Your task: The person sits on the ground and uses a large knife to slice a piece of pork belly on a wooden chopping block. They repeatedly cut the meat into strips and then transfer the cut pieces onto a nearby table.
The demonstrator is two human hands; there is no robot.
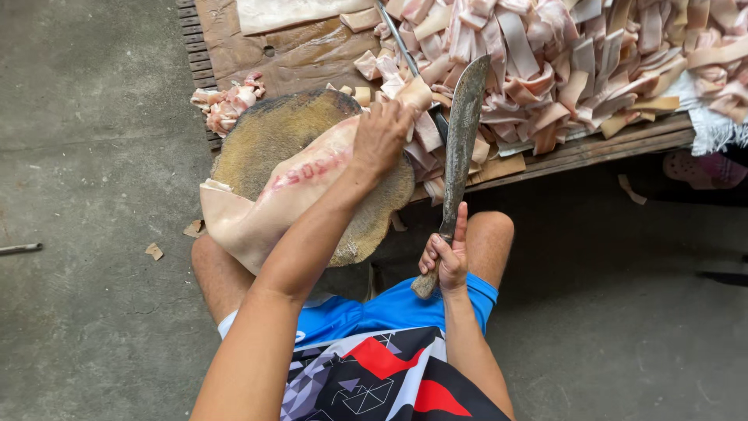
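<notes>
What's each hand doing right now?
Left hand: pressing down on the pork skin slab over the round chopping block.
Right hand: closed around the cleaver handle.

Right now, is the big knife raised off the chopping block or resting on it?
Raised. The right hand grips the knife by its handle, blade pointing up and away, beside the round chopping block, not on it.

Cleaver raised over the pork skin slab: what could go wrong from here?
The left hand presses the pork skin slab right beside the cleaver that the right hand holds; a chop could catch the fingers. The slab overhangs the round chopping block and may slide. Bare knees sit close under the blade.
</notes>
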